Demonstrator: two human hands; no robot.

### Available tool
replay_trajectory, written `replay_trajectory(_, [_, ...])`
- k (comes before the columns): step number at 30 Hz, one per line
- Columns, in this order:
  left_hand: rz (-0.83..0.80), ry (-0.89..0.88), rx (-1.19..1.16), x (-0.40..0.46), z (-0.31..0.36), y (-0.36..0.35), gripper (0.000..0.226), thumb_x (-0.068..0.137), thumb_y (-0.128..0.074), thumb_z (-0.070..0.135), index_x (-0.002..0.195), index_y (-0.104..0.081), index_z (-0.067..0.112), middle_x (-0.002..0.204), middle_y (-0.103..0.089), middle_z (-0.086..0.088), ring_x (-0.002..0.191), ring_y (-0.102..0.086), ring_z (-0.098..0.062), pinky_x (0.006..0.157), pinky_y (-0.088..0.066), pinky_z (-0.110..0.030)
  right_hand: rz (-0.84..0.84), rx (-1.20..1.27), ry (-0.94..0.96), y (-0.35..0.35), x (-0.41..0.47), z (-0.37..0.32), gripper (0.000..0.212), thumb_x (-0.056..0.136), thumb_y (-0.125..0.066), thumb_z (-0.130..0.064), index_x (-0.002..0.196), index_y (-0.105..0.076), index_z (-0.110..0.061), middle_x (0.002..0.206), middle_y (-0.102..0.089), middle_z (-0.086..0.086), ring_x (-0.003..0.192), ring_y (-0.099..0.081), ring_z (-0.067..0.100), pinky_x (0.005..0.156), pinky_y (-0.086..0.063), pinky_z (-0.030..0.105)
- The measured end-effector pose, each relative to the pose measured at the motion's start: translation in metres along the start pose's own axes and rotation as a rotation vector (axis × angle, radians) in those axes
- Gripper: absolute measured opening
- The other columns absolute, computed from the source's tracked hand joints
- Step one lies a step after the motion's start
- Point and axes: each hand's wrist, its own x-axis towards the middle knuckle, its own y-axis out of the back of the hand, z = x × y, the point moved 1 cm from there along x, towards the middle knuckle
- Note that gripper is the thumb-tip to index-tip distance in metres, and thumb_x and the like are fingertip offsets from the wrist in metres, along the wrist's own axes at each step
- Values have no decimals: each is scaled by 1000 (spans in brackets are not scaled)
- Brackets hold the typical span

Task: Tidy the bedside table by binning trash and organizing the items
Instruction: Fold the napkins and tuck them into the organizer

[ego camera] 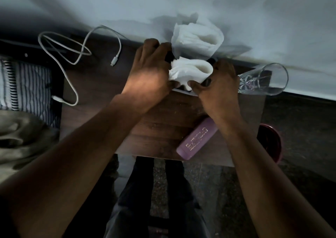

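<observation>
A dark wooden bedside table (163,125) stands against a pale wall. At its far edge, white tissues (192,70) stick up out of a holder that my hands mostly hide. A second bunch of tissue (198,37) rises behind it. My left hand (151,74) presses against the left side of the tissues, fingers curled over a dark part of the holder. My right hand (218,81) pinches the lower tissue from the right. A clear drinking glass (263,79) stands just right of my right hand. A purple case (196,139) lies near the table's front edge.
A white charging cable (71,55) lies looped over the table's left part. Striped fabric (25,85) and a beige cloth (21,139) lie at the left. A dark red bin (271,143) stands on the floor at the right. My legs show below the table.
</observation>
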Motion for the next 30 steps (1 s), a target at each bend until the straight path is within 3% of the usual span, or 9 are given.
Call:
replay_trajectory(4, [-81,111,11,-1,-4,9,53,62,-82,49,101,-74,14,112,-62,-8,115,-46,-36,96,-37,-42,-68,4,-24,-1,0,-3,45,70,-87,-30,103,-70,-6,109,-63,18,113,-55,39,92,-39,50])
replay_trajectory(6, [-72,189,0,-2,-7,14,48,63,-79,53,99,-77,23,112,-63,-2,116,-44,-32,95,-30,-36,-76,47,-39,2,1,-3,47,67,-88,-32,103,-69,-8,109,-65,17,111,-57,38,93,-43,54])
replay_trajectory(10, [-63,226,1,-1,-7,15,31,71,-81,42,92,-79,19,107,-66,-3,115,-47,-35,91,-27,-35,-50,91,-33,6,2,-1,37,69,-86,-31,100,-73,-14,107,-66,14,107,-59,38,90,-48,57])
replay_trajectory(14, [-103,236,70,-2,-8,6,33,70,-84,40,88,-76,14,109,-66,-5,117,-49,-37,92,-33,-42,-86,25,-26,-4,-3,-3,32,75,-83,-32,99,-73,-14,108,-64,12,107,-56,36,90,-46,49])
replay_trajectory(18, [-100,242,58,-4,-5,4,29,71,-82,41,87,-77,17,105,-65,-5,111,-51,-36,90,-36,-41,-19,24,-32,-5,-5,-1,33,75,-82,-32,99,-72,-13,103,-65,14,104,-58,37,87,-48,51])
replay_trajectory(23, [-167,249,-60,-11,-9,7,47,67,-88,35,108,-73,15,105,-69,-10,104,-59,-34,89,-50,-45,-90,23,-16,-2,-12,2,50,71,-83,-42,113,-68,-19,108,-61,10,108,-53,32,89,-42,43])
replay_trajectory(25, [-189,222,-37,-15,-10,9,50,63,-89,34,106,-73,16,100,-73,-8,100,-60,-35,87,-50,-47,-98,29,-7,2,-17,8,56,67,-88,-33,116,-65,-18,108,-57,10,107,-50,30,90,-45,41])
replay_trajectory(30, [-119,235,-42,-25,-12,5,31,61,-88,23,89,-77,12,85,-73,-9,91,-59,-36,78,-46,-36,-86,24,-33,-1,-22,19,35,71,-87,-22,100,-71,-12,102,-58,8,104,-52,27,83,-32,20])
